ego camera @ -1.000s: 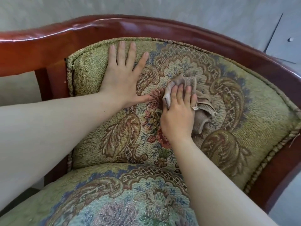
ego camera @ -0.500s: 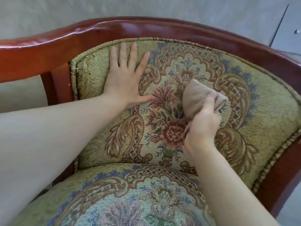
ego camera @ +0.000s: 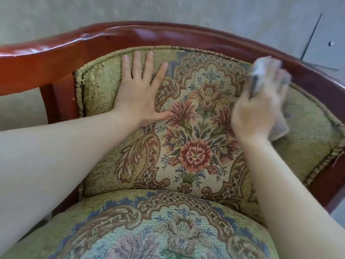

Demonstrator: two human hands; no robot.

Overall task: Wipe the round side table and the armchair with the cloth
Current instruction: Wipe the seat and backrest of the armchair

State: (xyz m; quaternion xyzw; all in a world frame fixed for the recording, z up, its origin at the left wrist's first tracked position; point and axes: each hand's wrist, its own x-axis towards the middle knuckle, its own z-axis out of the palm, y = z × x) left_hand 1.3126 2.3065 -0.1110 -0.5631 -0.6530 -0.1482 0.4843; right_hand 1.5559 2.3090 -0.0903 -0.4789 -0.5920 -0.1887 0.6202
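Observation:
The armchair fills the view: a glossy red-brown wooden frame around a green tapestry backrest with red flowers. My left hand lies flat with fingers spread on the backrest's upper left. My right hand, blurred by motion, grips a beige cloth against the backrest's upper right, close under the wooden rail. Part of the cloth hangs below the hand. The round side table is not in view.
The seat cushion, patterned in green and blue, bulges at the bottom. Grey floor shows behind the chair. A grey panel with a small knob stands at the top right.
My right hand has swept the cloth from the middle of the backrest up and to the right, near the wooden rail. My left hand has stayed pressed in place.

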